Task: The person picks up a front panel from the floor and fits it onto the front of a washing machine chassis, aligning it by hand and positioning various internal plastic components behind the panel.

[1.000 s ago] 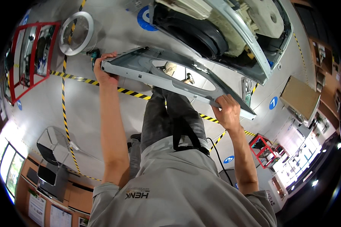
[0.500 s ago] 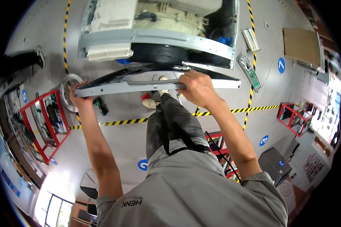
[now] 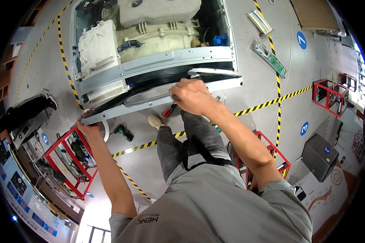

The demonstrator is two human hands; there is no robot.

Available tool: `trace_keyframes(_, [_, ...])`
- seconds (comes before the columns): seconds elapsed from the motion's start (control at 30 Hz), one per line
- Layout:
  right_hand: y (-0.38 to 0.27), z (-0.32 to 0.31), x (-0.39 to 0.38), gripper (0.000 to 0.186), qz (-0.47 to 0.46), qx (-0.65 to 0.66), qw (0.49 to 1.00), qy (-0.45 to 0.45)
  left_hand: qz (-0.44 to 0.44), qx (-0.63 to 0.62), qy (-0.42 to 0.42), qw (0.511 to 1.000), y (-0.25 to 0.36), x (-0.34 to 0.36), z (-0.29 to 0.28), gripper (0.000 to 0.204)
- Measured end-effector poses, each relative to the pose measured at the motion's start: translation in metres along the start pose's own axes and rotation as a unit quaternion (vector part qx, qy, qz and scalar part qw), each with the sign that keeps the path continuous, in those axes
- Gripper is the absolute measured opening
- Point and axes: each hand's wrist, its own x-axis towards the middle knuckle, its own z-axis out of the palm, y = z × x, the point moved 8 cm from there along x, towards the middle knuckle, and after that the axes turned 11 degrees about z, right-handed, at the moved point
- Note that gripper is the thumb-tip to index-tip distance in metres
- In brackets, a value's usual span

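Note:
I hold a grey metal front panel (image 3: 109,114) with a dark inner side and a curved recess along its edge. It stands in front of an opened washing machine (image 3: 162,56). My left hand (image 3: 90,126) is wrapped round the panel's left corner. Right of the middle, my right hand (image 3: 193,96) grips the upper edge, its fingers bent over it. The panel's right end lies close to the machine's frame, while its left end sticks out farther. Inside the machine show a cream tub (image 3: 162,42) and hoses. A white strip-like part (image 3: 215,71) lies behind the panel's right end.
On the floor near my feet are a red-handled tool (image 3: 168,111) and a cordless drill (image 3: 124,133). A module with a green circuit board (image 3: 270,59) and a white drawer (image 3: 259,22) lie right. Red-framed carts (image 3: 329,97) stand around. A dark-clothed person (image 3: 22,111) is at far left.
The panel has come nearer to the machine's front, its right end most of all, and the gap has narrowed. Both hands keep their grip. My view has shifted and turned.

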Motion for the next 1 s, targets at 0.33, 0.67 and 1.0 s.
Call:
trace_keyframes(0.33, [0.014, 0.0, -0.008, 0.017, 0.005, -0.005, 0.997, 0.079, -0.027, -0.06, -0.045, 0.997, -0.029, 0.004, -0.008, 0.021])
trace_keyframes(0.67, [0.013, 0.013, -0.009, 0.011, 0.01, -0.029, 0.999, 0.044, -0.032, -0.033, 0.012, 0.999, -0.034, -0.012, -0.003, 0.025])
trace_keyframes(1.0, [0.008, 0.018, -0.017, 0.021, 0.01, -0.024, 0.999, 0.032, -0.026, -0.047, -0.048, 0.997, -0.032, -0.008, -0.024, 0.027])
